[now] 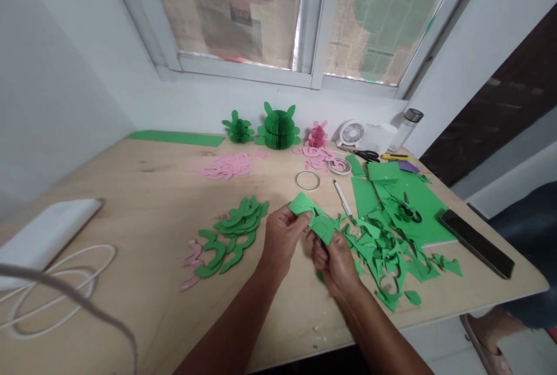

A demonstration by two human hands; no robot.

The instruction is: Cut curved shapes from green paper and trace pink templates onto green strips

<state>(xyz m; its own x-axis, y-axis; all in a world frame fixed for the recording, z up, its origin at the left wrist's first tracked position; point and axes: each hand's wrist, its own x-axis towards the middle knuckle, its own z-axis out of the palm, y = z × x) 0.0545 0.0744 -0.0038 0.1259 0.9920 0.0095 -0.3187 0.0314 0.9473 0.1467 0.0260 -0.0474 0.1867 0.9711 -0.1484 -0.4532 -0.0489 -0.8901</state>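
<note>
Between the thumb and fingers of my left hand (279,234) is a green paper piece (322,227) with curved lines drawn on it. My right hand (339,260) grips a small pair of scissors (322,244); their dark handle shows among the fingers, and a blade tip pokes out at the paper. The paper is partly slit along a curve. Left of my hands lies a pile of wavy green cutouts (243,216), with a few pink cutouts (194,254) beside it. Green paper scraps (387,253) are heaped right of my right hand.
Finished green (279,125) and pink paper figures (317,134) stand along the wall near a small fan (351,132) and a bottle (405,129). A white pen (342,197), tape ring (307,180), phone (476,242) and white cable (89,273) lie on the table. A person's foot (487,340) shows at right.
</note>
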